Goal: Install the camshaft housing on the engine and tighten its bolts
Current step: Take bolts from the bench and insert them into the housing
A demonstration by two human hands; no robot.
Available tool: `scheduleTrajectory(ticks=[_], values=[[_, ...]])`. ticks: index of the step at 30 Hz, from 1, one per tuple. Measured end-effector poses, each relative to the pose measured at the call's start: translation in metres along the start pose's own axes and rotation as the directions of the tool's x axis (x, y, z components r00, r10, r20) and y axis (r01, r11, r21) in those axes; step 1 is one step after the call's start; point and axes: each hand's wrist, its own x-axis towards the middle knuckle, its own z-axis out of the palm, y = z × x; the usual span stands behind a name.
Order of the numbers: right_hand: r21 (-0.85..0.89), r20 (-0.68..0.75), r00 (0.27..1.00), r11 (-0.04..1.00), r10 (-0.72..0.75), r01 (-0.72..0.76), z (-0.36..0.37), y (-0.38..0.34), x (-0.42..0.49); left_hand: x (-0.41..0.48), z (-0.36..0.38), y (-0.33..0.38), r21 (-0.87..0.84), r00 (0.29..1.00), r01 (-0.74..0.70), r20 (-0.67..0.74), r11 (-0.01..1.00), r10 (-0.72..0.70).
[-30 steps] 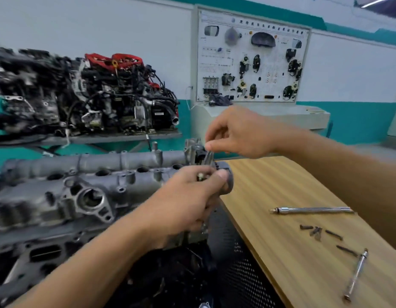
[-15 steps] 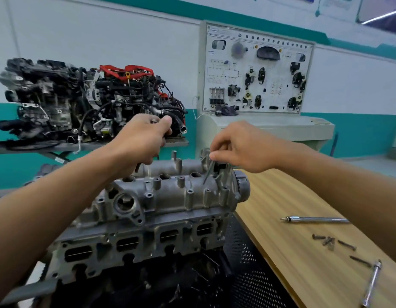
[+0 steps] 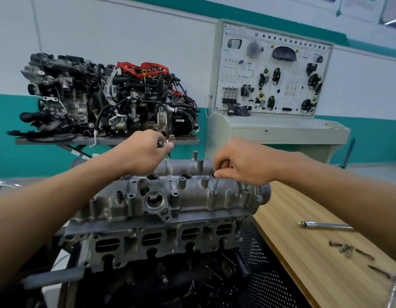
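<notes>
Your left hand (image 3: 145, 150) has lifted off the near end of the camshaft housing (image 3: 174, 196) and now hovers over its far side, fingers curled around a few small bolts (image 3: 162, 142). Your right hand (image 3: 241, 162) has slid down the row; its fingertips pinch a bolt (image 3: 216, 185) standing tilted, tip in a boss hole on the housing's near edge. That housing sits on top of the engine (image 3: 161, 238), in front of you. To the right, on the wooden tabletop (image 3: 303, 263), lie a ratchet handle (image 3: 324, 225) and loose bolts (image 3: 348, 250), well apart from both hands.
</notes>
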Motion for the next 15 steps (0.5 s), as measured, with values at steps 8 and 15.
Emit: scheduleTrajectory(ticks=[8,15], values=[[0.006,0.042,0.998,0.999,0.039,-0.039,0.034,0.003,0.004,0.000,0.022,-0.014,-0.134,0.996,0.094,0.015,0.986,-0.093],[-0.269,0.004,0.999,0.962,-0.038,0.037,0.048,0.004,0.010,-0.004,0.032,-0.019,-0.320,0.985,0.153,-0.028,0.935,-0.170]])
